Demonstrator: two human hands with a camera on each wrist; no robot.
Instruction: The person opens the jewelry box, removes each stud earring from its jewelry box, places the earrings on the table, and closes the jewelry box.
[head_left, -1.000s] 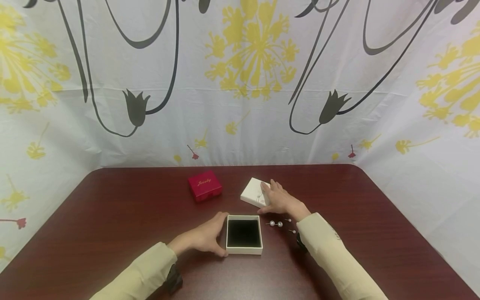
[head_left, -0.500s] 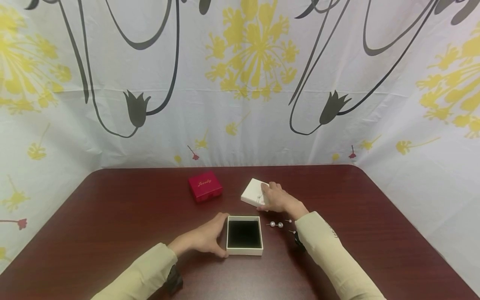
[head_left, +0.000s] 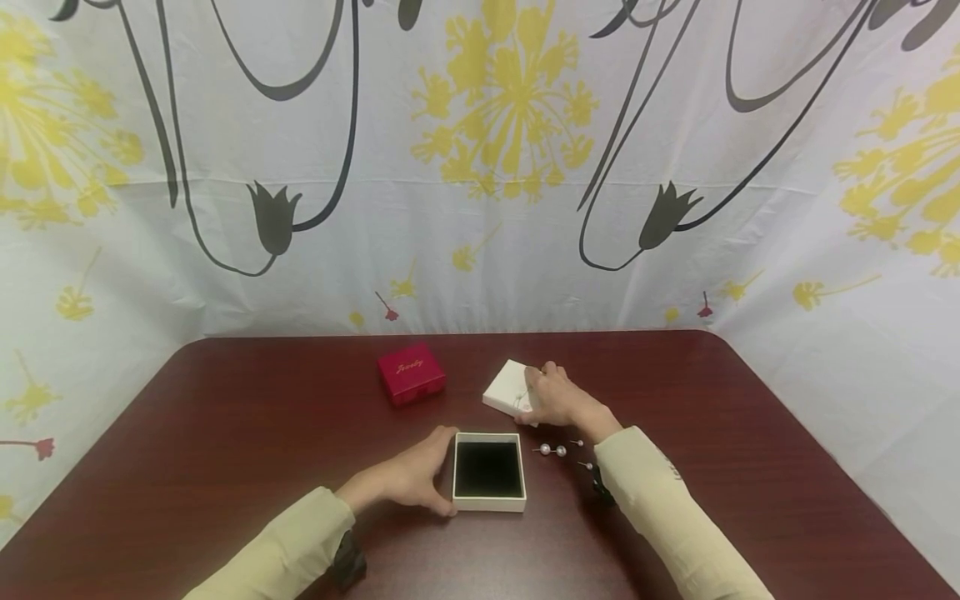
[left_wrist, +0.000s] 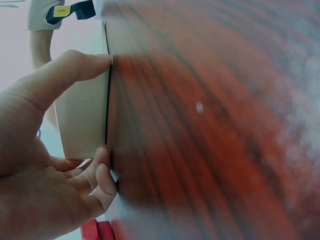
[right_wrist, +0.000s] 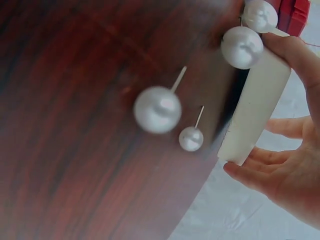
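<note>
My left hand [head_left: 411, 471] grips the left side of an open white box [head_left: 489, 504] with a black pad inside, thumb at its near corner and fingers at the far one. In the left wrist view, the box's pale side wall [left_wrist: 82, 120] stands between thumb and fingers. Farther back, my right hand [head_left: 558, 396] holds a white box lid [head_left: 506, 385] with a faint printed design, partly covered by the fingers. The right wrist view shows thumb and fingers at opposite ends of the lid's edge [right_wrist: 257, 102], a dark gap or shadow running below it.
Several pearl stud earrings [head_left: 545, 449] lie on the dark red wooden table [head_left: 285, 400], right of the box and near my right forearm. A red jewelry box [head_left: 411, 373] with gold lettering sits behind, to the left of the lid. A patterned white curtain [head_left: 480, 275] hangs behind the table.
The lid and my right hand have shifted very slightly nearer and to the right. My left hand and the open box stay in place.
</note>
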